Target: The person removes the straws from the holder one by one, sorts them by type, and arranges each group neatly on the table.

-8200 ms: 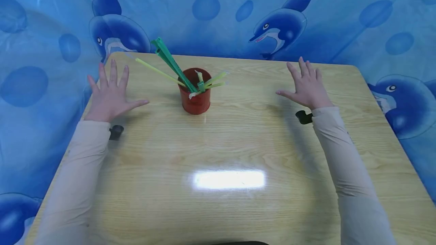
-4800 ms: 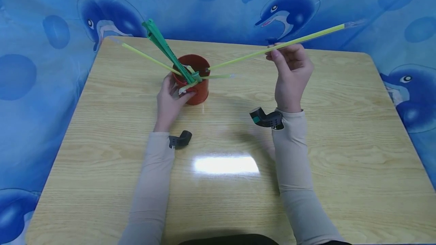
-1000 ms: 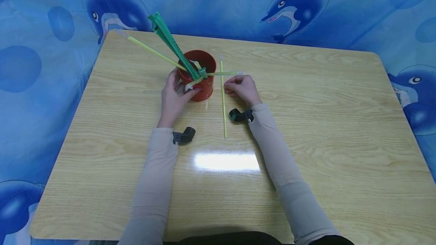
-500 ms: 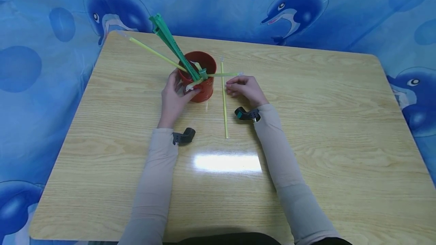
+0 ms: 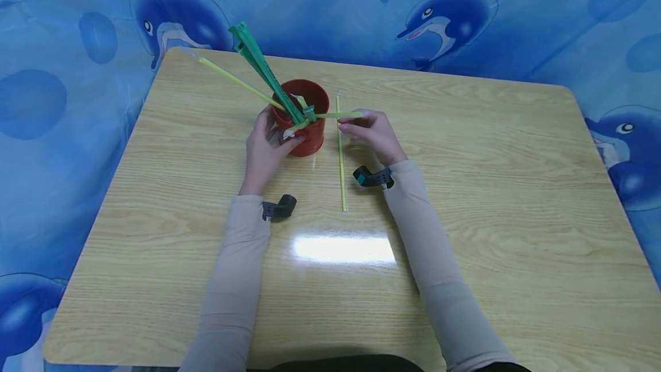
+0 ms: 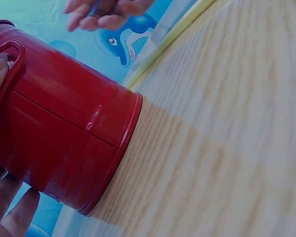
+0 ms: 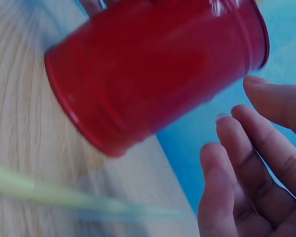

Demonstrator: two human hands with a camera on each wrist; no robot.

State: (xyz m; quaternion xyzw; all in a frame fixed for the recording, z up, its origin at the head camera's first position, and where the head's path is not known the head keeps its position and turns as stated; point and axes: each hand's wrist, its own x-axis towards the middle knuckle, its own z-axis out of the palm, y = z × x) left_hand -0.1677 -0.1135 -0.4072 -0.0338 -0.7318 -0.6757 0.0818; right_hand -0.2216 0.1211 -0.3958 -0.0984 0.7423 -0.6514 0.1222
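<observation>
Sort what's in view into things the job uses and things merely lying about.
In the job, apparently:
red cup, held by the left hand
loose yellow straw beside the cup
yellow straws in the cup
long green piece inside, possibly

Merely around:
dolphin backdrop
wrist cameras, worn, not handled

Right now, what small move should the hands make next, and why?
Probably the right hand should pinch the yellow straw jutting rightward from the red pot. That hand holds nothing and is close to the straw's outer end, the left hand grips the pot, and another straw lies on the table nearby.
</observation>
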